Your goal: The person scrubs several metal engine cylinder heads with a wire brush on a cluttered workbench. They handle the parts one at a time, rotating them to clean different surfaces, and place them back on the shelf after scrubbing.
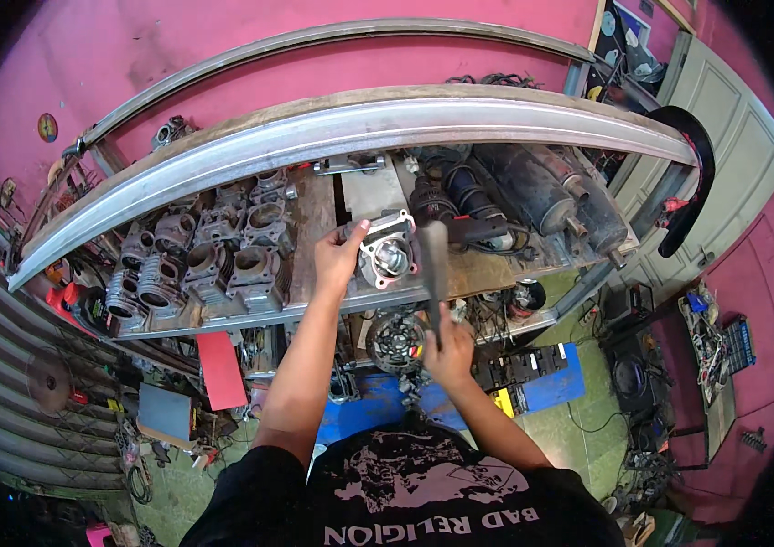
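My left hand (337,260) is closed on an engine cylinder block (393,239), its thumb over the upper left edge. The block stands on the wooden bench with its bright gasket face and round bore turned up toward me. My right hand (450,351) grips a flat file (436,273), a long grey blade with a bit of red and yellow handle showing below the fist. The blade is blurred and points away from me, just right of the block. Whether it touches the block I cannot tell.
Several used cylinder blocks (209,255) stand in rows on the bench's left. Dark exhaust mufflers (533,187) and a power tool (478,230) lie right. A metal-faced beam (387,123) spans above the bench. Below are a round metal part (396,339) and a blue mat (555,385).
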